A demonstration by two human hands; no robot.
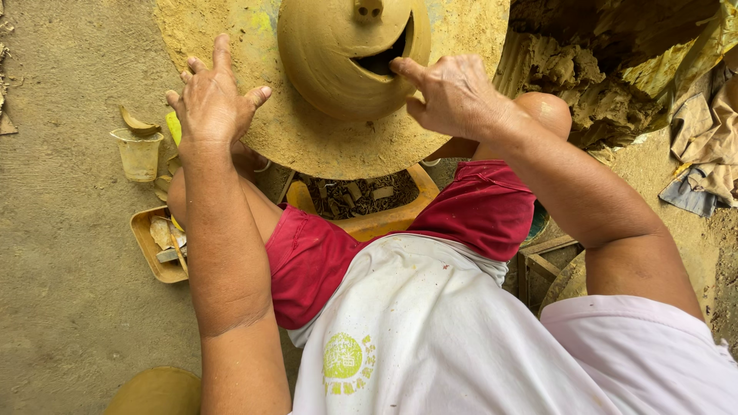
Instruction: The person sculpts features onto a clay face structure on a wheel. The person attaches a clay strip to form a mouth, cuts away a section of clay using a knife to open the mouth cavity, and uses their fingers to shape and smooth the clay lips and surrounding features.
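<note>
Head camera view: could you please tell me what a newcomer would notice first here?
A rounded clay pot with a cut opening sits at top centre on a sandy round board. The right hand touches the opening's edge, while the left hand is spread on the board's left rim. A clay heap lies right.

I see the pot (pixel 346 58) sitting on the wheel (pixel 307 142), near its middle. My left hand (pixel 211 100) lies flat on the wheel's left rim, well left of the pot. My right hand (pixel 450 96) is at the pot's right side, one fingertip at the edge of its opening (pixel 382 61). Left of the wheel, on the ground, a cup (pixel 139 154) stands, with a tray (pixel 154 246) nearer me. A clay heap (pixel 600 84) lies right of the wheel, and cloth (pixel 707 154) further right.
</note>
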